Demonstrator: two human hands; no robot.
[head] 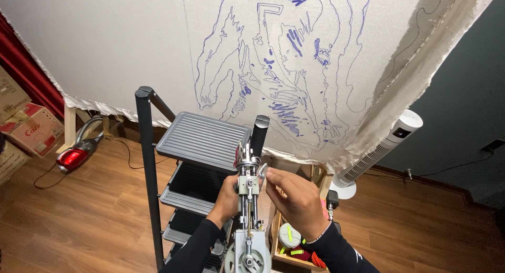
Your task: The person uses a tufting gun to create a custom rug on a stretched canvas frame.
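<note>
Left hand (229, 195): wrapped around the left side of the tufting gun (248, 199), holding its metal body steady.
Right hand (294, 196): fingers pinched narrow on a small metal part at the gun's upper right, thumb and forefinger touching it.
Tufting gun: between the two hands, near and centre; its long axis runs upright, gear wheel (247, 258) low, black handle (259, 136) at the top.
Nearer hand: both touch it; the right works the head, the left braces.
Stepladder (202, 139): grey, just behind the gun.
Canvas (105, 47): stretched cloth with a blue line drawing, far.
Wooden crate (294, 249): low right, holding yarn.
</note>
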